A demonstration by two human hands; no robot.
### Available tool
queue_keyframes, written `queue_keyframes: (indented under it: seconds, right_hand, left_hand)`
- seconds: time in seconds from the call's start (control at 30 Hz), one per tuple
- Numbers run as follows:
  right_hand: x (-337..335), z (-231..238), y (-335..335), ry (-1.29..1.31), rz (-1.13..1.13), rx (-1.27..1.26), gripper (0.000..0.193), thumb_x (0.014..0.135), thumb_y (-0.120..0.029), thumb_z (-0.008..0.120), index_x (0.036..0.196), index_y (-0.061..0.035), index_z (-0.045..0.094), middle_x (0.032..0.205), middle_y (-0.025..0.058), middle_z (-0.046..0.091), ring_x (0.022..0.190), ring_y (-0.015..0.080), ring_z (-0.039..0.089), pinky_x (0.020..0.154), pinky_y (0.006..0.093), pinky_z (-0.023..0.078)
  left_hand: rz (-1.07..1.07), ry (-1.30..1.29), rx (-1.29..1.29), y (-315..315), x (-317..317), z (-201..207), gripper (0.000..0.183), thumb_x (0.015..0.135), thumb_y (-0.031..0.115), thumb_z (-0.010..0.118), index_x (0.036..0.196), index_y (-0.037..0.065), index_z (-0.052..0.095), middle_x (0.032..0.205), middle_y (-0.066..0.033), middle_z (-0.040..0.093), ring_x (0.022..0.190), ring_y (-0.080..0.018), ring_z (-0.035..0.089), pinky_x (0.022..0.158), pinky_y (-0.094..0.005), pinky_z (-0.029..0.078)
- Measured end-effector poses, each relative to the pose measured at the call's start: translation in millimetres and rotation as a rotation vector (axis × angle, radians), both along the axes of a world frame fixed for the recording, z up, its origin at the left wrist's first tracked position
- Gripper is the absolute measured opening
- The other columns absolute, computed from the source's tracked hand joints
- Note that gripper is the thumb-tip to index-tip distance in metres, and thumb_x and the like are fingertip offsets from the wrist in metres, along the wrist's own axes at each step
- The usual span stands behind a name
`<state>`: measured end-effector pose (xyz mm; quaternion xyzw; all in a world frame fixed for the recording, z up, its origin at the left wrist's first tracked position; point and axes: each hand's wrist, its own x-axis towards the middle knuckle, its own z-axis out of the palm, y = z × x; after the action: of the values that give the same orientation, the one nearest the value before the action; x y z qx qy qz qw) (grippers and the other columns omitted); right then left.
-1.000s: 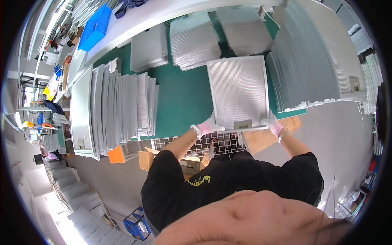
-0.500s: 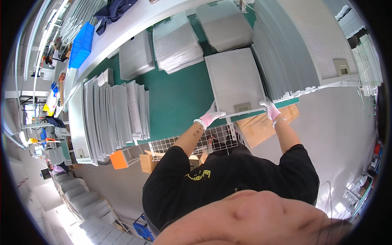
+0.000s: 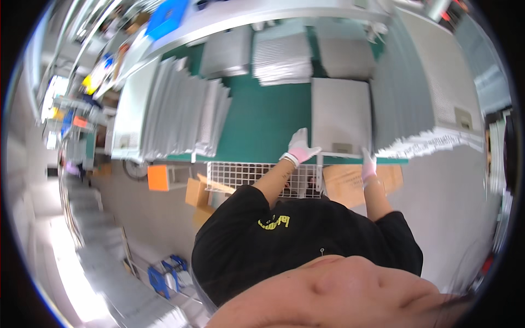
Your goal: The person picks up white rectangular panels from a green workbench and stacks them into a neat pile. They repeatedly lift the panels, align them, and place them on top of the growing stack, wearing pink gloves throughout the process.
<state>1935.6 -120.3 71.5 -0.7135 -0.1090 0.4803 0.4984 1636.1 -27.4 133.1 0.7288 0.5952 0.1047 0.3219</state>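
Head view: we have taken our left hand (image 3: 299,147) off the mesh panel (image 3: 340,115), fingers apart beside its seven-o'clock corner; our right hand (image 3: 369,164) is by the five-o'clock corner, finger grip unclear. The panel, at two o'clock, seems borne by the green surface (image 3: 260,120).

finely textured metal panel (image 3: 341,113), smooth matt tabletop (image 3: 262,115), cloth gloves (image 3: 298,145)
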Motion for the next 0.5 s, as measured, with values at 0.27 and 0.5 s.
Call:
queue_keyframes:
  seconds: [0.27,0.5]
  right_hand:
    - [-174.3,22.9,-24.2,1.524,0.637,0.311,0.038,0.104,-0.038,0.048,0.136,-0.0182,0.053,0.126,0.0065,0.060,0.108,0.0176,0.056,0.098,0.0349,0.045]
    - [-426.3,233.9,113.4,0.783,1.191,0.412,0.075,0.103,-0.046,0.052,0.155,0.0014,0.026,0.156,0.0215,0.037,0.145,0.0369,0.036,0.119,0.0467,0.032]
  left_hand:
    - [-0.143,-0.185,0.818,-51.1,-231.2,242.9,0.032,0.086,0.017,0.071,0.115,0.004,0.069,0.114,-0.0184,0.069,0.115,-0.0406,0.063,0.104,-0.0502,0.047]
    - [0.726,0.170,0.958,-44.5,-534.2,389.7,0.036,0.095,0.018,0.067,0.125,-0.002,0.064,0.120,-0.0135,0.070,0.110,-0.0265,0.067,0.097,-0.0350,0.050]
